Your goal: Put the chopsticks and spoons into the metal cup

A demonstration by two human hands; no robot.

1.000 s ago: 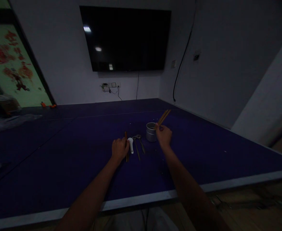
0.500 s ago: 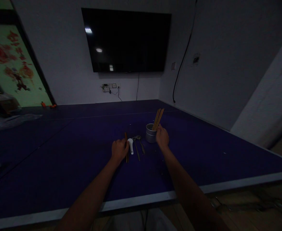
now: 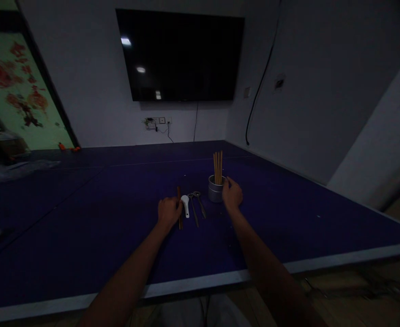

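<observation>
A grey metal cup (image 3: 215, 194) stands on the table with several wooden chopsticks (image 3: 217, 167) upright in it, tilted a little left. At the cup's right side is my right hand (image 3: 232, 194), thumb and forefinger apart near the rim; whether it touches the cup is hard to see. My left hand (image 3: 168, 211) rests on the table, closed over darker chopsticks (image 3: 180, 222) that lie lengthwise. Just right of its thumb lies a white soup spoon (image 3: 186, 205). Two metal spoons (image 3: 193, 211) (image 3: 200, 205) lie between that spoon and the cup.
The purple table (image 3: 118, 254) has a white front edge (image 3: 200, 279). Crumpled clear plastic (image 3: 26, 168) and small orange objects (image 3: 68, 148) lie far left. A black television (image 3: 182, 56) hangs on the wall, and a dark cable (image 3: 259, 88) dangles at right.
The chopsticks in the cup have swung from leaning right to leaning slightly left. My right hand has come away from them to the cup's right side. My left hand stays put.
</observation>
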